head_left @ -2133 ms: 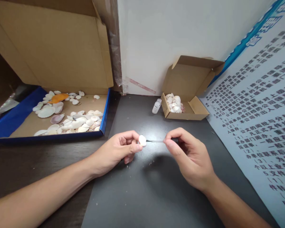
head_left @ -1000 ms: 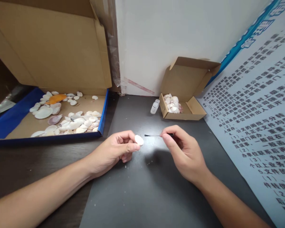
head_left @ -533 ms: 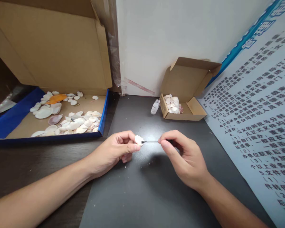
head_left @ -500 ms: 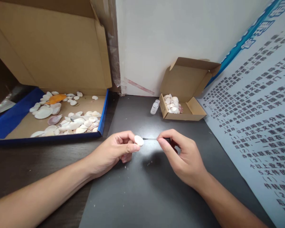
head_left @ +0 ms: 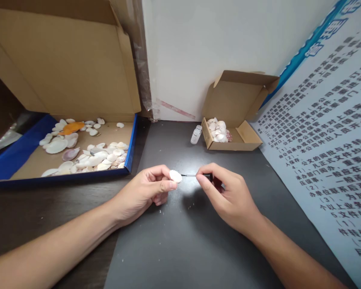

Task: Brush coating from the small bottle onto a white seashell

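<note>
Between thumb and fingers, my left hand point(head_left: 152, 184) pinches a small white seashell point(head_left: 175, 176) above the dark mat. My right hand point(head_left: 225, 192) is closed on the black cap of a thin applicator brush point(head_left: 189, 175), whose dark tip points left and meets the shell's right edge. Beyond the hands a small clear glass bottle point(head_left: 195, 135) stands with its mouth uncovered. It is just left of a small cardboard box point(head_left: 234, 147) that holds white shells point(head_left: 218, 130).
At the left lies a large open blue-edged box point(head_left: 132, 144) with many shells point(head_left: 102, 156) and an orange piece point(head_left: 72, 127). White crumbs dot the grey mat point(head_left: 156, 257). A printed sheet point(head_left: 327, 132) runs along the right, and a white panel point(head_left: 204, 52) stands behind.
The camera view has shifted slightly. My right hand and the brush have moved a touch left toward the shell. Both hands keep their holds.
</note>
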